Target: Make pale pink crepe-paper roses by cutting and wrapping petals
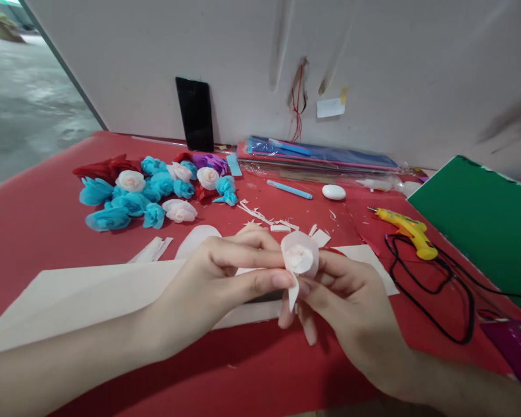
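while both hands pinch it, the flower (pale pink) looks round and coiled.

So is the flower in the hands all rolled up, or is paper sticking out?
Some sticks out: the flower curls at its middle, but a pointed tip hangs below, by the left hand.

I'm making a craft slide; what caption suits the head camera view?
Left hand and right hand hold a pale flower over a red table, blue flowers beyond.
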The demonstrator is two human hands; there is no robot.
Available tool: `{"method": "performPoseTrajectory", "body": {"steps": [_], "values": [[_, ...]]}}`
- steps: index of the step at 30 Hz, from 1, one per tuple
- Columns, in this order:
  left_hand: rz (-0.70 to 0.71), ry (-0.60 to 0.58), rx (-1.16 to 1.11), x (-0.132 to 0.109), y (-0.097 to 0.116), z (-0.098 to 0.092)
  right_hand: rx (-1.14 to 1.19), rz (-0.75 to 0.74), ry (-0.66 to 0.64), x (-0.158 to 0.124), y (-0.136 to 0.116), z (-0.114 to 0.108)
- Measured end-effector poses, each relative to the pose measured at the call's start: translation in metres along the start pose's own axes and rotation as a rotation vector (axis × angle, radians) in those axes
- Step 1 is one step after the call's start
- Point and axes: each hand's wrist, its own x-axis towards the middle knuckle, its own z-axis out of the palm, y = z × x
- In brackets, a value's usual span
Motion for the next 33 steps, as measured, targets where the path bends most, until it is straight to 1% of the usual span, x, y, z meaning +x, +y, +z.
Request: {"method": "performPoseTrajectory", "body": {"steps": [4, 6, 9, 15, 20, 24, 28, 33], "values": [[-0.040, -0.053, -0.073, 0.000, -0.006, 0.000, 0.140, 0.087, -0.085, 0.001, 0.002, 0.002], [-0.067, -0.075, -0.093, 0.000, -0.007, 0.000, 0.153, 0.108, -0.094, 0.001, 0.003, 0.002], [-0.110, -0.073, -0.110, -0.001, -0.007, 0.002, 0.131, 0.120, -0.085, 0.001, 0.003, 0.001], [-0.124, -0.021, -0.149, -0.002, -0.008, 0.006, 0.049, 0.056, -0.085, 0.001, 0.006, -0.001], [-0.124, 0.020, -0.183, -0.003, -0.008, 0.007, 0.017, 0.028, -0.041, -0.002, 0.007, 0.000], [-0.111, 0.019, -0.228, -0.001, -0.005, 0.009, 0.011, 0.044, -0.027, -0.002, 0.005, 0.002], [-0.090, 0.034, -0.232, -0.001, -0.003, 0.011, -0.030, -0.001, -0.036, -0.001, 0.002, 0.002], [-0.101, 0.124, -0.155, -0.003, -0.003, 0.012, -0.153, -0.076, 0.059, -0.004, 0.005, 0.005]]}}
